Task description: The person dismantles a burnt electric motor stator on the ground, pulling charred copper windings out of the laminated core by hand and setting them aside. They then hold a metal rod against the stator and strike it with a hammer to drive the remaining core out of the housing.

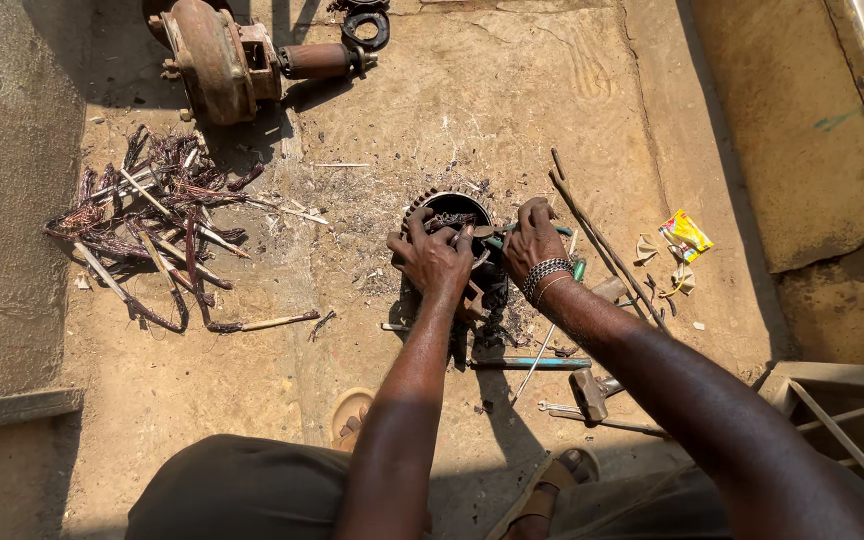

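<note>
A round dark metal motor stator (452, 205) with copper windings stands on the concrete ground. My left hand (434, 258) rests on its near rim, fingers curled over the windings. My right hand (530, 238), with metal bracelets at the wrist, grips a green-handled tool (579, 267) pushed into the stator from the right. Bits of dark wire and debris lie around the base.
A heap of pulled copper windings and sticks (157, 225) lies at the left. A rusty pump housing (222, 60) sits at the top. A hammer (592, 390), a blue-handled screwdriver (532, 363), thin rods (602, 240) and a yellow wrapper (687, 233) lie at the right.
</note>
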